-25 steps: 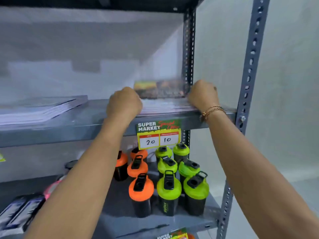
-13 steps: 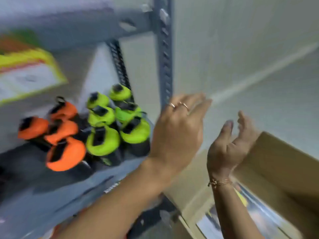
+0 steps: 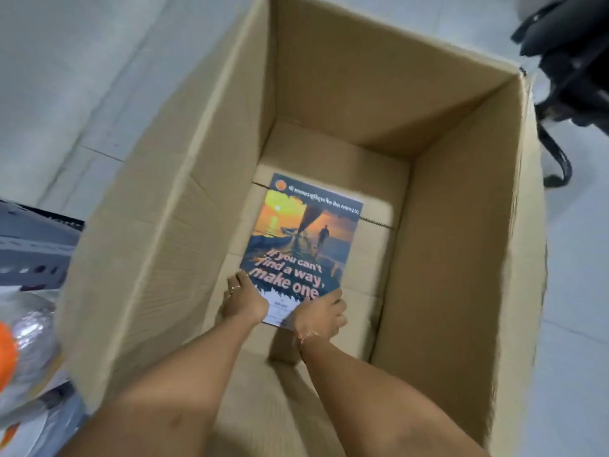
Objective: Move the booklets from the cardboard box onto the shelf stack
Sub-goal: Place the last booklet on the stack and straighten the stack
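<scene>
A deep open cardboard box [image 3: 164, 242] stands on the floor below me. On its bottom lies a booklet [image 3: 303, 235] with a sunset cover and the words "If you can't find a way, make one". Both my arms reach down into the box. My left hand [image 3: 244, 301] sits at the booklet's near left corner with its fingers curled on the edge. At the near right corner, my right hand [image 3: 321, 316], with a bracelet at the wrist, grips the same edge. Whether more booklets lie under this one is hidden. The shelf stack is out of view.
The grey metal shelf frame [image 3: 33, 255] is at the left edge, with an orange lid [image 3: 6, 354] and a foil-wrapped item [image 3: 33, 338] below it. A black chair base [image 3: 566, 61] stands at the upper right. Pale floor tiles [image 3: 576, 291] surround the box.
My hands left the booklets on the shelf, swung down to the right, and reached into the box. They now hold the near edge of a booklet on its bottom.
</scene>
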`<state>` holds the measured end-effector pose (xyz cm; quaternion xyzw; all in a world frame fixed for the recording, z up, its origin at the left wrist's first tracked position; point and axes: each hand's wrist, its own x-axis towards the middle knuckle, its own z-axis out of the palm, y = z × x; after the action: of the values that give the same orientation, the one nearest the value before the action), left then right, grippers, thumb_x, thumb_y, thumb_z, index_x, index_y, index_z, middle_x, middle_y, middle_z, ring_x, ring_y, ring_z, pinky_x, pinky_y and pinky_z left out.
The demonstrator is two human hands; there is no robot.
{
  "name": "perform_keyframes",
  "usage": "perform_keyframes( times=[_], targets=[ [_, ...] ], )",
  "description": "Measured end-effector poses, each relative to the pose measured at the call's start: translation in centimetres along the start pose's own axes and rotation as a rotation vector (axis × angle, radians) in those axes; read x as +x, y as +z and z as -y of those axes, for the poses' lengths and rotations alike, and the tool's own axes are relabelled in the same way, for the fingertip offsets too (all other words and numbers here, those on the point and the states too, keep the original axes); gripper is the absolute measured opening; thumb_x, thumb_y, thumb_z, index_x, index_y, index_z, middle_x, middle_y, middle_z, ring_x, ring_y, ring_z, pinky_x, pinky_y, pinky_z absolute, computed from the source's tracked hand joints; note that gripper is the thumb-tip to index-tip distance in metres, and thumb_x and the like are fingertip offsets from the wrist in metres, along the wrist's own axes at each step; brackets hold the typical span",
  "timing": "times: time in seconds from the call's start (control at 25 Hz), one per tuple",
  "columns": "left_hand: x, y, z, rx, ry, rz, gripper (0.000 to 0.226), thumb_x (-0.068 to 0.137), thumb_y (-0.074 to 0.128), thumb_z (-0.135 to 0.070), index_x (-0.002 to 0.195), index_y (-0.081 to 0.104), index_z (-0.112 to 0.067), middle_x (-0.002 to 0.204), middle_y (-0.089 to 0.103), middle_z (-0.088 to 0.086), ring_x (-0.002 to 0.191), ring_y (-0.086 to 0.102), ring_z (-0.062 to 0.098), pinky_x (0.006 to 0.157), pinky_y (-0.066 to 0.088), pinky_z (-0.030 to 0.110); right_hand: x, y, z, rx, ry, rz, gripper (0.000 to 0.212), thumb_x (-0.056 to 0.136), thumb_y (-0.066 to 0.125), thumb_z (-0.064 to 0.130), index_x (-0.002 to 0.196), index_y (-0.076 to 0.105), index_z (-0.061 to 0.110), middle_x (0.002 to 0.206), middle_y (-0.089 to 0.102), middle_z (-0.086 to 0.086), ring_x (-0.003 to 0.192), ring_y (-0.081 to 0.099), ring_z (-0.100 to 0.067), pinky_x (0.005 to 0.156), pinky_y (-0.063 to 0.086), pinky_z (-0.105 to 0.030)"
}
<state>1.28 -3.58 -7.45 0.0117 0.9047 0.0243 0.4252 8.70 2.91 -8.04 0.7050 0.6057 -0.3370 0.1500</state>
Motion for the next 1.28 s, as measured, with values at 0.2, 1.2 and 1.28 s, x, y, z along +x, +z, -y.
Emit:
perform_keyframes(
  times=[0.2,1.2,1.28],
  targets=[
    [-0.1,-0.8,-1.3,-0.069,-0.097,-0.135,0.062,0.086,0.058,-0.009,0.141,0.029,-0.007,0.144,0.037,0.018,0.13,0.04,0.038,0.106,0.037,0.044,1.6,-1.3,-0.3,0.171,0.133,-0.008,0.045,0.089,0.057,0.028,0.124,0.042,0.004,0.133,0.038,-0.019,0.126,0.034,-0.037,0.106,0.032,-0.049],
    [-53.2,-36.4,28.2,-0.555,0.041,-2.152,0.059,0.089,0.062,-0.007,0.142,0.037,-0.006,0.129,0.039,0.016,0.098,0.038,0.007,0.09,0.026,0.001,-59.9,-25.9,18.0,1.413,-2.025,-0.087,0.039,0.081,0.07,0.014,0.115,0.063,-0.002,0.093,0.066,-0.026,0.083,0.056,-0.02,0.073,0.038,-0.006],
    [-53.9,-39.8,29.7,-0.582,-0.091,-1.962,0.055,0.091,0.059,-0.013,0.142,0.037,-0.006,0.134,0.04,0.016,0.113,0.049,0.026,0.096,0.035,0.024,-62.4,-26.7,20.5,1.083,-2.09,-0.049,0.032,0.085,0.065,0.014,0.115,0.065,0.003,0.104,0.068,-0.022,0.089,0.063,-0.028,0.078,0.043,-0.02]
  ],
)
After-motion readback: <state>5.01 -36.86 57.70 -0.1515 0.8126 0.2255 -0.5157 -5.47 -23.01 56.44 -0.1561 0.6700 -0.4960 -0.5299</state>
